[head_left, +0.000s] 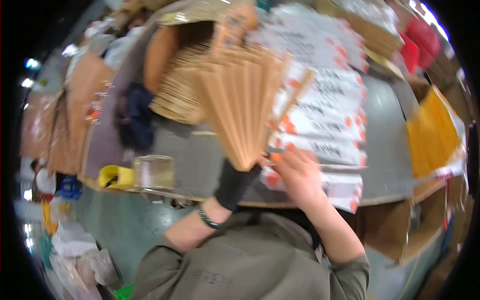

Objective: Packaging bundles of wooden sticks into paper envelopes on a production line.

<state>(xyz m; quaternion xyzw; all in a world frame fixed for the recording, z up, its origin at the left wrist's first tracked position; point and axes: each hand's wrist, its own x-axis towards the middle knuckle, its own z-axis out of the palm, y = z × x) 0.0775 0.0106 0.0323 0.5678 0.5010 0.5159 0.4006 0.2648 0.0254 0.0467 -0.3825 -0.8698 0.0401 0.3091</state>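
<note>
My left hand point(237, 186), in a black glove, grips the narrow lower end of a bundle of light-brown flat strips point(240, 105). The strips spread upward like a fan; motion blur hides whether they are wood or card. One strip point(296, 97) stands apart at the bundle's right side. My right hand point(301, 175) is bare, with an orange cover on one finger. Its fingers are bent in against the bundle's lower right edge, and what they pinch is blurred.
White printed packages with orange spots point(330, 115) overlap on the grey table point(385, 130). Behind the bundle, an open carton point(160, 55) holds more brown pieces. At the table's left front stand a yellow cup point(116, 177) and a small box point(156, 172). A yellow bag point(435, 132) lies right.
</note>
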